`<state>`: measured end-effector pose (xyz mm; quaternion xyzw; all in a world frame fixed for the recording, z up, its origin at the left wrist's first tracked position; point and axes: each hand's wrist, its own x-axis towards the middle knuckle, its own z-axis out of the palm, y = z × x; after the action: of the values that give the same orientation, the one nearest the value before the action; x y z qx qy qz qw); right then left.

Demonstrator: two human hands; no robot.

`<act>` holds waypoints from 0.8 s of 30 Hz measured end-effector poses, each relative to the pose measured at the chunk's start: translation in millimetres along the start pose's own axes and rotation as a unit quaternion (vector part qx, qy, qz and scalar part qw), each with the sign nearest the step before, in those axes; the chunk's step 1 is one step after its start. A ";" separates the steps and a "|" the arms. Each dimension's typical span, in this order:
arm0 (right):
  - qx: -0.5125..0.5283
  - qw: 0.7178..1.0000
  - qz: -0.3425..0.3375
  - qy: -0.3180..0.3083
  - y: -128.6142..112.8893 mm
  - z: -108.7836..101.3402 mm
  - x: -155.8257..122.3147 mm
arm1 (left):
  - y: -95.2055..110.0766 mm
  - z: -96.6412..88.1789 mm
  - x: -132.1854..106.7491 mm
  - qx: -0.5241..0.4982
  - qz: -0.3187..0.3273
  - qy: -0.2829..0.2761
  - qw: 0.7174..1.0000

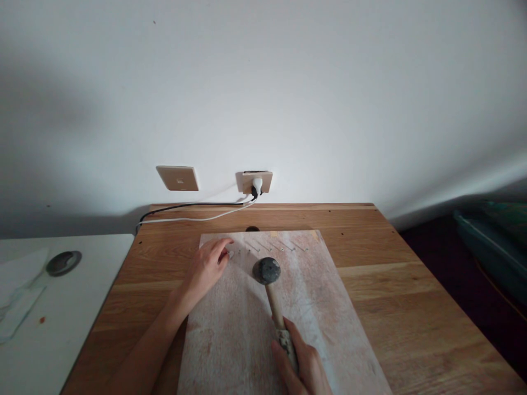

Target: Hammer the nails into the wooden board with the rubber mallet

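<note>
My right hand is wrapped round the handle of a mallet with a dark, rounded head. The head is over the upper middle of a worn, whitish-brown board. Across the top of the board runs a row of several thin nails, some with slanting shadows. Near the board's upper left corner lies my left hand, index finger stretched forward and apart from the thumb. Beside the thumb is a small pale spot, too small to make out. The left hand's other fingers are partly hidden.
Under the board is a wooden table pushed against a white wall. A socket holds plugs, with a black and a white cable running left. A white table adjoins at left, bearing papers.
</note>
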<state>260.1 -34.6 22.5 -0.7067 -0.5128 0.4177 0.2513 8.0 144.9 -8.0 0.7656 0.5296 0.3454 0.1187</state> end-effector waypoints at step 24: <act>-0.019 1.000 0.005 0.002 -2.5 -0.9 -1.4 | -0.6 -3.1 0.2 -0.039 -0.018 -0.004 0.999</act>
<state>259.4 -34.9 25.4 -0.7147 -0.5164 0.4078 0.2372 5.5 144.7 -5.9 0.7519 0.5292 0.3606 0.1566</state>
